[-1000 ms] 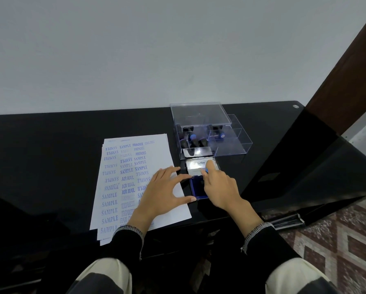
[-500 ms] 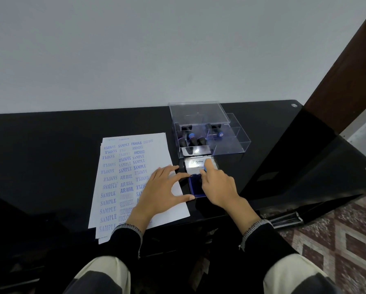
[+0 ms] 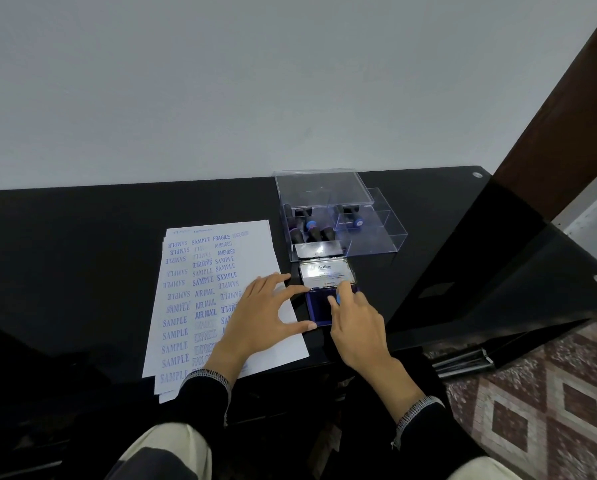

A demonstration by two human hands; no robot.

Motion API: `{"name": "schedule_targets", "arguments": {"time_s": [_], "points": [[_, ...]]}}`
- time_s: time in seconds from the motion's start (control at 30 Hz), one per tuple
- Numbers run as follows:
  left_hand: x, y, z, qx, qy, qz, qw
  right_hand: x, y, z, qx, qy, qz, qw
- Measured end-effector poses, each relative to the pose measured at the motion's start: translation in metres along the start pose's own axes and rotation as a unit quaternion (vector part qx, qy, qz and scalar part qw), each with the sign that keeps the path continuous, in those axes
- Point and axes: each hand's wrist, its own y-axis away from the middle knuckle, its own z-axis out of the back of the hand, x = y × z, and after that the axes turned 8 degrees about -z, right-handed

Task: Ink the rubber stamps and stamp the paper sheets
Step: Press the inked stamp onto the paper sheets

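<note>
Desk (image 3: 82,244) of glossy black fills the middle of the frame, and I log these items on it. Paper sheets (image 3: 200,289) lie in a loose stack left of centre, the top sheet covered with blue imprints — SAMPLE, AIR MAIL, FRAGILE, AMENDED among those I can read. Just right of the stack sits the ink pad (image 3: 319,308), open, its blue pad exposed and its silver lid (image 3: 326,274) tipped back on the far side. The left hand (image 3: 265,318) lies flat on the lower right part of the sheets, fingers spread and straight, forefinger and thumb reaching the pad's left edge. The right hand (image 3: 357,327) is over the pad, fingers curled and pinching a rubber stamp (image 3: 338,298); only its blue tip shows, so I cannot tell whether its face touches the ink. Beyond the lid stands a clear plastic box (image 3: 376,240) holding more stamps (image 3: 312,230) — black handles, some with blue ends.
</note>
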Motion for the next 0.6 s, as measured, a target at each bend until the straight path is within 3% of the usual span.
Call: {"name": "schedule_targets", "arguments": {"time_s": [0.23, 0.47, 0.6], "points": [[0.0, 0.001, 0.001, -0.008, 0.0, -0.006, 1.0, 0.004, -0.022, 0.01, 0.032, 0.003, 0.026, 0.999], [-0.001, 0.0, 0.001, 0.002, -0.004, -0.003, 1.0, 0.012, -0.057, 0.024, 0.165, -0.017, 0.012, 0.986], [-0.001, 0.0, 0.002, 0.003, -0.006, -0.003, 1.0, 0.006, -0.054, 0.015, 0.135, -0.055, 0.029, 0.989]]}}
